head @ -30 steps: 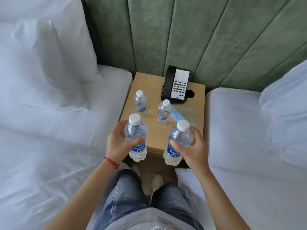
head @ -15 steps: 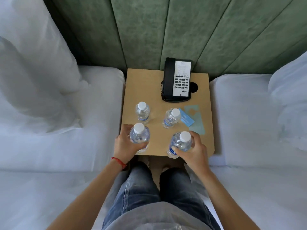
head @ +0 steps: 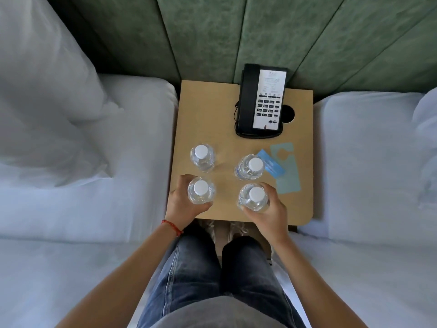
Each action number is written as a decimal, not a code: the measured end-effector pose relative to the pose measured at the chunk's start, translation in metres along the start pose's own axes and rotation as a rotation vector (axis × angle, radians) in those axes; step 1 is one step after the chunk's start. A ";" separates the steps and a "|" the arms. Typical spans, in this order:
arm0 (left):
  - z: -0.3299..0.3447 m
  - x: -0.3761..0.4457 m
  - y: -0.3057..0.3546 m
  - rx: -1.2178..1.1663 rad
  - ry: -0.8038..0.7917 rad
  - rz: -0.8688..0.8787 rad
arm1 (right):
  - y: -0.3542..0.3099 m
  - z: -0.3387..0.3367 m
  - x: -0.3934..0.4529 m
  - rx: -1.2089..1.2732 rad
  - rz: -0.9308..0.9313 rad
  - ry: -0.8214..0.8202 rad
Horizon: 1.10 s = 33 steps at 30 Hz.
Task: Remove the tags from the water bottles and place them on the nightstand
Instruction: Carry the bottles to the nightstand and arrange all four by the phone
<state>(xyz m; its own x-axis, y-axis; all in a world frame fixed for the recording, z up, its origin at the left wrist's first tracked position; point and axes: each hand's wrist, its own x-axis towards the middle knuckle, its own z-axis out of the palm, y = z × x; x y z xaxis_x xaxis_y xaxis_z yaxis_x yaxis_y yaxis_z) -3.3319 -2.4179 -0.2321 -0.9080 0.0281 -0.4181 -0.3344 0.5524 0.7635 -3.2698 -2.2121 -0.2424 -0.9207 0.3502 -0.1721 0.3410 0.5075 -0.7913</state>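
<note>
- Two water bottles are being held upright over the near end of the nightstand, seen pretty much straight down so it's mostly white caps showing.
- The near-left bottle is being gripped by the left hand, fingers wrapped round its far side and the thumb curled across the front.
- The near-right bottle is being gripped the same way by the right hand, thumb hooked in from the near side.
- Whether the two held bottles are actually touching the wood can't be told from this angle.
- Two more are being left standing further back, nothing touching them: the far-left bottle and the far-right bottle, so a rough square is being formed by all four.
- A blue tag is lying flat on the wood, partly tucked behind the far-right bottle, and a paler teal tag is lying just beside it, slightly overlapped by the blue one.
- A black desk phone is being kept at the back right of the nightstand, with a round hole next to it.
- White bedding is being seen on both sides, and a green padded headboard behind.
</note>
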 end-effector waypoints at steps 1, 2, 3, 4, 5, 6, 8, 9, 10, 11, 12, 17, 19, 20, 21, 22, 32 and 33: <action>0.001 0.001 -0.001 0.009 -0.002 0.003 | 0.003 0.001 0.001 -0.005 0.003 -0.007; 0.002 0.002 -0.003 0.013 -0.006 0.004 | 0.006 0.003 0.002 -0.006 0.008 -0.015; 0.004 0.002 -0.004 0.017 -0.010 0.005 | 0.009 0.004 0.003 -0.003 0.012 -0.021; 0.005 0.003 -0.006 0.027 -0.010 0.009 | 0.011 0.004 0.003 0.001 0.017 -0.023; 0.006 0.004 -0.006 0.041 -0.006 0.016 | 0.013 0.005 0.003 0.004 0.025 -0.024; 0.006 0.005 -0.008 0.052 0.001 0.023 | 0.016 0.005 0.004 0.008 0.035 -0.027; 0.009 0.006 -0.011 0.050 0.012 0.027 | 0.019 0.006 0.005 0.009 0.043 -0.032; 0.010 0.006 -0.011 0.046 0.015 0.025 | 0.021 0.006 0.005 0.004 0.040 -0.035; 0.011 0.006 -0.012 0.042 0.015 0.024 | 0.022 0.005 0.005 0.003 0.037 -0.040; 0.013 0.006 -0.013 0.038 0.015 0.024 | 0.023 0.005 0.006 0.006 0.038 -0.048; 0.014 0.005 -0.014 0.033 0.016 0.023 | 0.023 0.005 0.006 0.010 0.040 -0.056; 0.016 0.003 -0.019 -0.013 0.031 -0.012 | 0.025 0.003 0.003 -0.003 0.018 -0.072; 0.015 0.002 -0.023 -0.025 0.022 -0.032 | 0.026 0.001 0.002 -0.009 0.020 -0.086; 0.014 0.000 -0.025 -0.031 0.014 -0.041 | 0.026 0.000 0.001 -0.013 0.026 -0.096; 0.013 0.000 -0.026 -0.040 0.005 -0.046 | 0.026 -0.001 -0.001 -0.020 0.037 -0.105; 0.012 -0.001 -0.027 -0.051 -0.005 -0.048 | 0.027 -0.002 -0.001 -0.028 0.050 -0.112; 0.008 0.000 -0.023 -0.074 -0.053 -0.064 | 0.015 -0.015 -0.002 -0.025 0.095 -0.199; 0.006 -0.001 -0.022 -0.095 -0.045 -0.080 | 0.011 -0.018 -0.001 -0.007 0.087 -0.200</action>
<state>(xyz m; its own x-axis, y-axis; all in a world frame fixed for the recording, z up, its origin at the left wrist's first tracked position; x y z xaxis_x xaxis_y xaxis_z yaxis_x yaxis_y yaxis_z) -3.3223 -2.4247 -0.2513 -0.8659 0.0251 -0.4996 -0.4299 0.4734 0.7688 -3.2616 -2.1924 -0.2403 -0.9067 0.2302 -0.3534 0.4218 0.4880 -0.7642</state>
